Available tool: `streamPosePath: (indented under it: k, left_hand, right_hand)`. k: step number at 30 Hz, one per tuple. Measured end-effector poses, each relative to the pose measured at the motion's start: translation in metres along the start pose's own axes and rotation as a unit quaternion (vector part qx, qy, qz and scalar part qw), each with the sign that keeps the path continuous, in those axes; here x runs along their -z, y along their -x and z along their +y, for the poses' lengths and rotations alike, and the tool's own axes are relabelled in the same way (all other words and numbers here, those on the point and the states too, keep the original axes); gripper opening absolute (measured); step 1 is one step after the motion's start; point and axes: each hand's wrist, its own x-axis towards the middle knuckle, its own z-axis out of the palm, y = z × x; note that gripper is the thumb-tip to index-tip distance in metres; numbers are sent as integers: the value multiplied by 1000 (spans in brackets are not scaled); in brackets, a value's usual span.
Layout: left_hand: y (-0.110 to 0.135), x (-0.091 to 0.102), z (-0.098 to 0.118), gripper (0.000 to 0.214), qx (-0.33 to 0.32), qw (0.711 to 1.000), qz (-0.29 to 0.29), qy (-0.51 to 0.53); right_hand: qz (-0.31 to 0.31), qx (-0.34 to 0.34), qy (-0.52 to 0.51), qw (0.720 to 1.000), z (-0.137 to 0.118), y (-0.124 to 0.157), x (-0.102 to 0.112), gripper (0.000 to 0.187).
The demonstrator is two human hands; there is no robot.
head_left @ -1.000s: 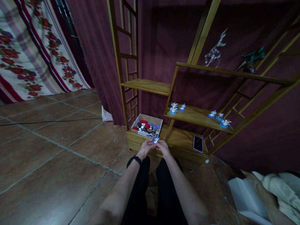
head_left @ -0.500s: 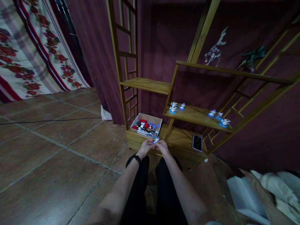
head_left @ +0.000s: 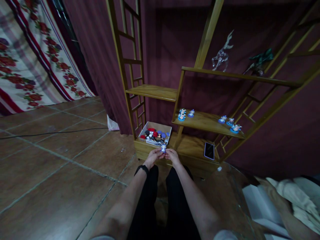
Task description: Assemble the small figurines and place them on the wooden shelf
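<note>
A small purple-and-white figurine [head_left: 163,148] stands upright between my two hands, just in front of the box. My left hand [head_left: 153,157] grips its base from the left, and a dark band circles that wrist. From the other side, my right hand [head_left: 172,155] pinches the same base with its fingertips. Right behind them, an open cardboard box [head_left: 163,127] on the low shelf holds several red, black, white and purple figurines [head_left: 153,134]. Similar blue and purple figurines stand at the left end [head_left: 182,115] and right end [head_left: 235,128] of the middle shelf [head_left: 205,122].
A phone [head_left: 209,151] lies on the low shelf at right. Above, a clear deer ornament [head_left: 221,56] and a dark green ornament [head_left: 261,61] stand on the upper shelf. White boxes [head_left: 262,206] and cloth lie on the floor at right. A black cable [head_left: 55,132] crosses the tiles at left.
The figurine has been turned from a tilt to upright, now facing me, and raised slightly between both hands. The whole view has shifted a little.
</note>
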Motion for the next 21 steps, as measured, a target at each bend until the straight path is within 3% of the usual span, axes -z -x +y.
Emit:
streamPosePath:
  k: [7,15,21]
  left_hand:
    - [9,1,2,36,-14,998,8,-55]
    - [21,-5,-3,36,-21,998,26,-44]
    - [25,-12,-16,36,-25,999,27,-17]
  right_hand:
    - [-33,23,-3,999,2,7,6,25]
    - [-84,53,41,994,1,22,14,32]
    - [-91,76,60,991,16,30,24,40]
